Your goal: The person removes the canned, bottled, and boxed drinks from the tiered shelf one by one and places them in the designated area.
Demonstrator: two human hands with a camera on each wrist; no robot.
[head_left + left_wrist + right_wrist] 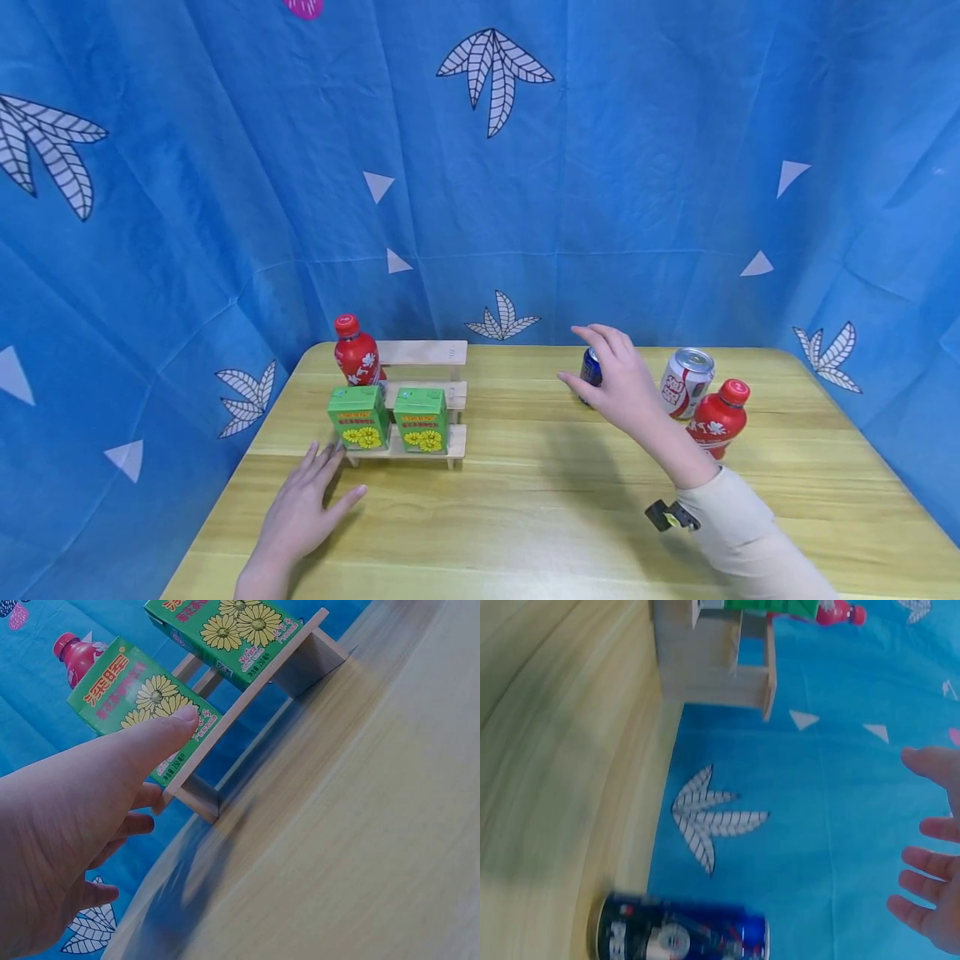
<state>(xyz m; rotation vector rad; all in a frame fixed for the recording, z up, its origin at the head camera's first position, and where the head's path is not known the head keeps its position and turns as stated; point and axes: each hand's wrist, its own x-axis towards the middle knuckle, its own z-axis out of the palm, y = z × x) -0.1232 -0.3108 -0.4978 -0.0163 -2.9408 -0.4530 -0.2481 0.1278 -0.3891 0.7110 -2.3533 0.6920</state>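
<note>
A small wooden tiered shelf [421, 352] stands at the left of the table. Two green drink cartons [358, 418] with yellow flowers sit side by side on its lowest step, and a red-capped bottle [358, 353] stands behind the left one. My left hand [300, 502] lies by the shelf's front left corner with fingers extended; whether it touches the shelf is unclear. In the head view my right hand [617, 379] is raised, thumb and fingers apart, partly covering a dark blue can [590, 367]. The right wrist view shows that can [682, 930] apart from the fingers [930, 862].
Right of the blue can stand a white and red can [686, 383] and another red bottle [718, 419], partly behind my right forearm. A blue curtain [637, 167] hangs behind the wooden table [480, 533]. A small black device [672, 516] is at my right wrist.
</note>
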